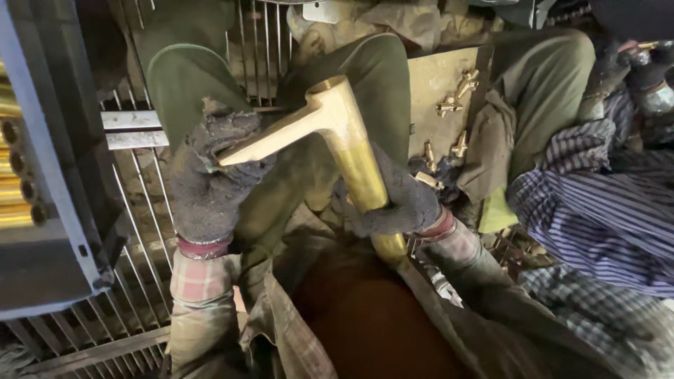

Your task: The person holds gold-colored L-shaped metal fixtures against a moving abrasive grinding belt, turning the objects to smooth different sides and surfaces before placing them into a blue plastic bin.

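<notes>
A T-shaped brass pipe fitting [335, 121] is held up in front of me over my knees. My left hand [209, 175], in a dirty dark knit glove, grips the end of its thinner side arm. My right hand [397, 203], gloved the same way, is wrapped around the thick tube lower down. The tube's open top end points away from me, and its lower end sticks out below my right hand. My sleeves are plaid, and my green trouser legs lie behind the fitting.
A grey rack [49, 175] on the left holds several brass tubes [17, 189]. A wire grate [140, 203] lies beneath. Small brass parts [456, 91] rest on a board at the right, beside a person in a striped shirt [597, 210].
</notes>
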